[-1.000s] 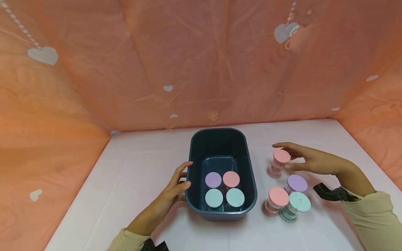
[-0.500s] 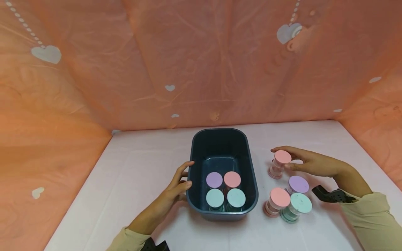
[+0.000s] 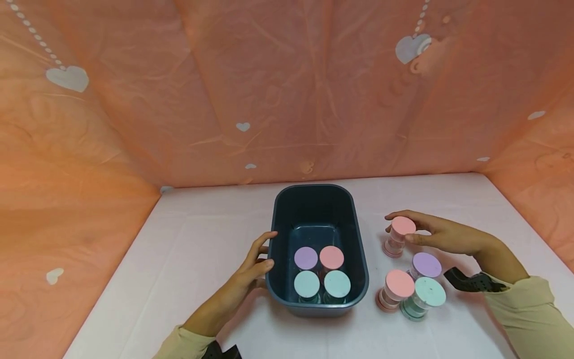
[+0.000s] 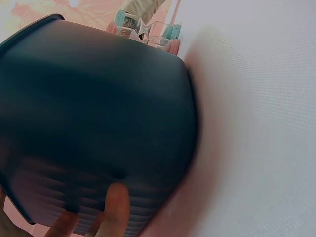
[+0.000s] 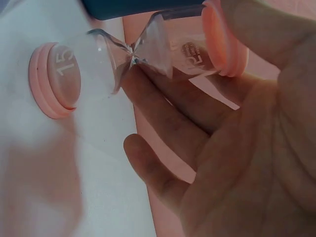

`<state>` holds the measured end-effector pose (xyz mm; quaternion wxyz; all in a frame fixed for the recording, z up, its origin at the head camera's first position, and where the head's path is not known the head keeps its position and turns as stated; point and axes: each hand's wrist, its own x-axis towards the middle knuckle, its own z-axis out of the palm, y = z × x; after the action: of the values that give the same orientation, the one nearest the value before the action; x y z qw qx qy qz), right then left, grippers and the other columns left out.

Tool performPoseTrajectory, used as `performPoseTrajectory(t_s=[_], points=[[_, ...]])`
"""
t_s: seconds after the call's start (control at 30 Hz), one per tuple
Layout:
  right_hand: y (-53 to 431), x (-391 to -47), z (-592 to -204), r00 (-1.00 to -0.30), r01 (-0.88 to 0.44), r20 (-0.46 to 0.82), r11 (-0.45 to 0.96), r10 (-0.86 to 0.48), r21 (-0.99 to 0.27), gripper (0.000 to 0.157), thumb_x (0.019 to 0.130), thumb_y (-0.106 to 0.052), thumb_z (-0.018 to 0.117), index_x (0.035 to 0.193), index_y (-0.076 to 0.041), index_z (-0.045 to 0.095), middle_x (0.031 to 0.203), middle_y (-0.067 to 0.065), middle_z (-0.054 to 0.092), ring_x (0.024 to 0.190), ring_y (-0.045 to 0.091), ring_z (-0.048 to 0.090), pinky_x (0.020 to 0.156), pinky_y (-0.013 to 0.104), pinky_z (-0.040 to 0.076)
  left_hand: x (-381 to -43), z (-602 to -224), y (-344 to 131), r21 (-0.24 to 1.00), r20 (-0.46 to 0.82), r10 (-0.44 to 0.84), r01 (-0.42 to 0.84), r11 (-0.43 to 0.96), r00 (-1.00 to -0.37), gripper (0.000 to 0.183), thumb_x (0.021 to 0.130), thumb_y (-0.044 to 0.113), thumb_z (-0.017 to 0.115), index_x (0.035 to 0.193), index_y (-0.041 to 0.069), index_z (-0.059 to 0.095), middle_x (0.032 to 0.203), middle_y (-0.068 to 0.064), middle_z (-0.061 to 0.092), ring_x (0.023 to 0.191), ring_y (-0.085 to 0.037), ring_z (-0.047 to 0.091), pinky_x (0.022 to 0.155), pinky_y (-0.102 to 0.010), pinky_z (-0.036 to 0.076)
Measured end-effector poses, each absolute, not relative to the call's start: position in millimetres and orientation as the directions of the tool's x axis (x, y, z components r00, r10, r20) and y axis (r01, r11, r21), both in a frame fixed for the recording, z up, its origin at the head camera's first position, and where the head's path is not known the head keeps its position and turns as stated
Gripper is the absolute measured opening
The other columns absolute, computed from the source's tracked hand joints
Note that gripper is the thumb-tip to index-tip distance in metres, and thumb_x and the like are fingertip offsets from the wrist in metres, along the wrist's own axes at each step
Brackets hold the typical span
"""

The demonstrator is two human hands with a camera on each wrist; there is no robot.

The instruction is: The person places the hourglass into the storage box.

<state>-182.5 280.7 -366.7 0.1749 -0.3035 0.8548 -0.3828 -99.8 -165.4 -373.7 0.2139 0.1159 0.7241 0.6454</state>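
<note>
In the head view, my right hand (image 3: pixel 448 233) is around a pink sand timer (image 3: pixel 403 226) that stands upright on the table. Its thumb lies at the top cap and the fingers reach behind the clear glass; the right wrist view shows the timer's pink lower cap (image 5: pixel 54 80) beyond the fingers. My left hand (image 3: pixel 242 276) touches the left side of a dark blue bin (image 3: pixel 357 249), fingertips against the outer wall (image 4: pixel 98 108). Inside the bin, at its near end, stand a purple timer (image 3: pixel 306 258), a pink timer (image 3: pixel 332 258) and two mint timers (image 3: pixel 307 284).
Right of the bin, close together, stand another pink timer (image 3: pixel 399 283), a purple timer (image 3: pixel 426 265) and a mint timer (image 3: pixel 429 292). My right wrist is just beyond this group. An orange curtain (image 3: pixel 287 99) with hearts hangs behind the white table (image 3: pixel 215 214).
My right hand has come slightly nearer and left, its fingers lowering behind the pink timer and the thumb coming up to the cap. The left hand stays at the bin.
</note>
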Motion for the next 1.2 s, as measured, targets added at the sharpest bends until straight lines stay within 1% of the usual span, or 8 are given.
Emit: performPoseTrajectory(t_s=[0.07,0.2,0.3,0.5,0.63,0.73,1.0,1.2], points=[[280,-183,-367,-0.756,-0.390,-0.059,0.521,-0.652,-0.759,0.050,0.100,-0.019,0.056,0.149,-0.020,0.041,0.146,0.015,0.053,0.125,-0.014,0.044,0.101,0.057,0.045,-100,-373,-165,0.984,-0.161,0.441,-0.109,0.140,-0.883,0.058,0.099,0.037,0.041,0.153,0.036,0.019,0.142,-0.017,0.021,0.126,-0.040,0.039,0.090,-0.041,0.047],[281,-184,-369,-0.758,-0.420,-0.031,0.523,-0.652,-0.742,0.048,0.099,-0.019,0.058,0.146,-0.017,0.045,0.143,0.012,0.055,0.124,-0.011,0.047,0.099,0.033,0.048,-99,-373,-165,0.984,-0.164,0.436,-0.113,0.139,-0.885,0.058,0.099,0.037,0.041,0.153,0.036,0.019,0.143,-0.017,0.021,0.127,-0.041,0.038,0.091,-0.041,0.047],[283,-185,-371,-0.750,-0.442,-0.001,0.503,-0.661,-0.743,0.047,0.099,-0.017,0.059,0.144,-0.014,0.047,0.140,0.013,0.056,0.123,-0.010,0.049,0.096,0.023,0.048,-99,-373,-164,0.982,-0.175,0.435,-0.123,0.146,-0.883,0.058,0.099,0.038,0.040,0.153,0.038,0.019,0.145,-0.016,0.020,0.128,-0.040,0.035,0.093,-0.045,0.047],[284,-186,-371,-0.728,-0.461,0.035,0.451,-0.685,-0.764,0.046,0.099,-0.012,0.057,0.144,-0.010,0.046,0.138,0.009,0.058,0.122,-0.008,0.051,0.095,0.020,0.048,-98,-373,-162,0.977,-0.193,0.423,-0.137,0.161,-0.885,0.057,0.099,0.039,0.040,0.152,0.040,0.020,0.147,-0.015,0.019,0.128,-0.039,0.032,0.095,-0.050,0.047],[283,-186,-368,-0.727,-0.462,0.063,0.420,-0.683,-0.781,0.049,0.100,-0.009,0.055,0.147,-0.011,0.041,0.139,-0.013,0.054,0.121,-0.008,0.051,0.093,0.018,0.049,-97,-372,-162,0.978,-0.192,0.420,-0.137,0.159,-0.887,0.057,0.099,0.039,0.040,0.152,0.040,0.020,0.147,-0.014,0.019,0.129,-0.039,0.032,0.095,-0.050,0.046],[282,-186,-365,-0.722,-0.470,0.086,0.395,-0.687,-0.790,0.050,0.100,-0.006,0.054,0.148,-0.010,0.039,0.137,-0.023,0.050,0.121,-0.007,0.051,0.093,0.018,0.049,-98,-371,-162,0.979,-0.190,0.419,-0.136,0.155,-0.888,0.057,0.099,0.039,0.040,0.152,0.040,0.020,0.147,-0.014,0.019,0.129,-0.039,0.032,0.095,-0.048,0.046],[278,-183,-362,-0.725,-0.482,0.105,0.392,-0.681,-0.784,0.045,0.098,-0.006,0.057,0.142,-0.010,0.045,0.134,-0.005,0.057,0.118,-0.003,0.054,0.091,0.018,0.049,-99,-374,-163,0.984,-0.164,0.445,-0.117,0.132,-0.880,0.058,0.099,0.039,0.041,0.153,0.038,0.019,0.144,-0.016,0.021,0.128,-0.038,0.034,0.095,-0.047,0.046],[272,-181,-348,-0.781,-0.491,0.135,0.467,-0.610,-0.735,0.049,0.097,-0.010,0.062,0.142,-0.018,0.044,0.128,-0.008,0.060,0.111,-0.001,0.058,0.089,0.018,0.050,-98,-374,-163,0.983,-0.171,0.434,-0.125,0.133,-0.884,0.058,0.099,0.039,0.041,0.152,0.039,0.020,0.145,-0.015,0.020,0.128,-0.038,0.034,0.095,-0.048,0.047]])
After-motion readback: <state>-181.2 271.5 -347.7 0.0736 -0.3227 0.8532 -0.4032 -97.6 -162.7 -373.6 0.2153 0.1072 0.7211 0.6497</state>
